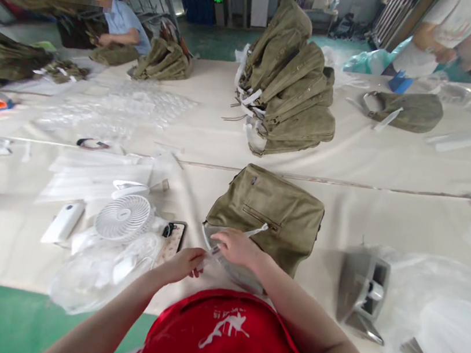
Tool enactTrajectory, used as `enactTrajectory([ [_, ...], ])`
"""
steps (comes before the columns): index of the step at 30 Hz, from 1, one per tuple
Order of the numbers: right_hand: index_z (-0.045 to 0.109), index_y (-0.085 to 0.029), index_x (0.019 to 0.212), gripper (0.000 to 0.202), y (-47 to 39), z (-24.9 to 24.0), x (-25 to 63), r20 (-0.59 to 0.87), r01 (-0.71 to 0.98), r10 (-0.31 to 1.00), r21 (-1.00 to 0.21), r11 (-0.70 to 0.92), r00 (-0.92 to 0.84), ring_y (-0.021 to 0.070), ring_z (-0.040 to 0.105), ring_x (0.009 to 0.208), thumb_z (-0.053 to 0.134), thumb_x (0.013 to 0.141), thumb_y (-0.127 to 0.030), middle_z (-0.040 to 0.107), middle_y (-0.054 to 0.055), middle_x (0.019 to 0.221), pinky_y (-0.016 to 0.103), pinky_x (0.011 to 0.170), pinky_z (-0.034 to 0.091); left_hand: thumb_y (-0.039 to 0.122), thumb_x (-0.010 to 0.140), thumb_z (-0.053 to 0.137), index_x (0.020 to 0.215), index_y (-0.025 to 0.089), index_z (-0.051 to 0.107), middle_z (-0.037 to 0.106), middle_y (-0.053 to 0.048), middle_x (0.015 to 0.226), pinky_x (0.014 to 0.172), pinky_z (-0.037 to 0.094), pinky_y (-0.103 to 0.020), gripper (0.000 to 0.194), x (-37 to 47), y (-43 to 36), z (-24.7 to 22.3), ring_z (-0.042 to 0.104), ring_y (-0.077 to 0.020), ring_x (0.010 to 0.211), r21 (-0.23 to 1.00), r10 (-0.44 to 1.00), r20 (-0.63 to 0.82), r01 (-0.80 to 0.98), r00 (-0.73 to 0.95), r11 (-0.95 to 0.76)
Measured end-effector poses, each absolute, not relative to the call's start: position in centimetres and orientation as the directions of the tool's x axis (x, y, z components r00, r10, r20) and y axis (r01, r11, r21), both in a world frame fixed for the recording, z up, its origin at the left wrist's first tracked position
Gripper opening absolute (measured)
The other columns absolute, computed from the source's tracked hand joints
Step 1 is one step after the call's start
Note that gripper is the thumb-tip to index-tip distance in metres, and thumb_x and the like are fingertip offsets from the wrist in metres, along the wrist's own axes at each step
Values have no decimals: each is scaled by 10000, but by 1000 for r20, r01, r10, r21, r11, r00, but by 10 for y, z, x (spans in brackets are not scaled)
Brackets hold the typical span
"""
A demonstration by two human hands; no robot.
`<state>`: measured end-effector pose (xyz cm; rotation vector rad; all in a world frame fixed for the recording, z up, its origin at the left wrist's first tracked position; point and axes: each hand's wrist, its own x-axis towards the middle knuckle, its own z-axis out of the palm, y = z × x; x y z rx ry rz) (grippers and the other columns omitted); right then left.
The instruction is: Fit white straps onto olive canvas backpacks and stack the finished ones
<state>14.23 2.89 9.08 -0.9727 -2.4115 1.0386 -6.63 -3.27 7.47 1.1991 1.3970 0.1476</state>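
Observation:
An olive-green bag [288,207] lies on the cream-covered table in front of me, its zipped pocket facing up. A white wrapped zip pull [258,230] sticks up from it. At the bag's near left edge, my left hand [187,263] pinches a translucent strip of plastic wrap [213,250]. My right hand [238,247] reaches over the bag's near edge, its fingers closed on the same strip. The forearm and hand hide part of the bag's near side.
To the left are a white fan [124,217], a phone [172,242] and a white box-shaped device [63,222]. A grey tape dispenser [362,291] and plastic bags [451,324] lie right. Several olive bags [292,85] are stacked beyond. Two people [127,30] work across the table.

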Motion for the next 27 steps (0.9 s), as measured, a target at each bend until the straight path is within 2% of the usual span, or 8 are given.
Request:
enactTrajectory([
  [4, 741, -170, 952, 201, 41, 84, 114, -128, 489, 546, -640, 592, -828, 220, 667, 878, 583, 840, -220, 745, 92, 896, 313, 831, 454, 491, 822, 448, 872, 170, 582, 612, 0, 650, 522, 438, -244, 352, -68, -31, 84, 587, -126, 548, 714, 739, -620, 581, 265, 390],
  [7, 761, -197, 790, 151, 45, 82, 106, -161, 512, 550, -638, 576, -819, 191, 655, 693, 634, 813, -275, 737, 60, 734, 260, 662, 439, 504, 823, 437, 843, 174, 580, 625, -8, 667, 524, 437, -236, 361, -70, -30, 88, 600, -133, 583, 715, 739, -619, 582, 267, 389],
  [9, 759, -214, 737, 116, 46, 83, 106, -169, 531, 579, -652, 541, -797, 176, 634, 636, 667, 781, -270, 730, 44, 701, 247, 595, 406, 501, 822, 433, 837, 175, 585, 651, -20, 703, 540, 445, -232, 359, -71, -29, 88, 606, -137, 626, 723, 737, -615, 574, 280, 385],
  [13, 757, -231, 705, 105, 50, 87, 108, -210, 560, 596, -666, 493, -775, 178, 624, 621, 690, 757, -293, 721, 36, 676, 252, 567, 381, 482, 809, 452, 832, 170, 602, 690, -46, 761, 584, 464, -243, 347, -73, -25, 84, 619, -149, 684, 737, 737, -610, 551, 291, 392],
  [17, 750, -242, 675, 91, 53, 90, 108, -232, 578, 608, -668, 468, -760, 172, 626, 628, 694, 743, -264, 714, 25, 659, 245, 583, 387, 545, 818, 435, 850, 165, 611, 698, -58, 763, 579, 452, -249, 419, -70, -21, 83, 621, -160, 671, 743, 745, -609, 524, 271, 417],
  [19, 753, -244, 678, 100, 55, 93, 107, -239, 585, 603, -656, 478, -761, 173, 626, 635, 684, 749, -256, 718, 28, 676, 246, 586, 387, 556, 833, 418, 797, 174, 603, 675, -44, 698, 559, 427, -247, 426, -66, -18, 85, 595, -153, 619, 732, 778, -580, 571, 239, 371],
  [22, 756, -247, 685, 115, 58, 98, 107, -261, 596, 591, -639, 486, -763, 169, 619, 635, 681, 762, -286, 716, 23, 675, 245, 565, 366, 484, 866, 386, 727, 194, 583, 631, -19, 622, 551, 390, -243, 378, -60, -13, 92, 565, -144, 579, 683, 826, -528, 676, 197, 275],
  [27, 769, -233, 819, 157, 65, 106, 111, -200, 577, 600, -611, 542, -775, 159, 608, 665, 626, 831, -298, 726, 18, 730, 247, 565, 337, 425, 873, 392, 709, 209, 596, 627, -18, 639, 584, 385, -239, 340, -60, -7, 101, 578, -152, 635, 623, 900, -419, 760, 124, 186],
])
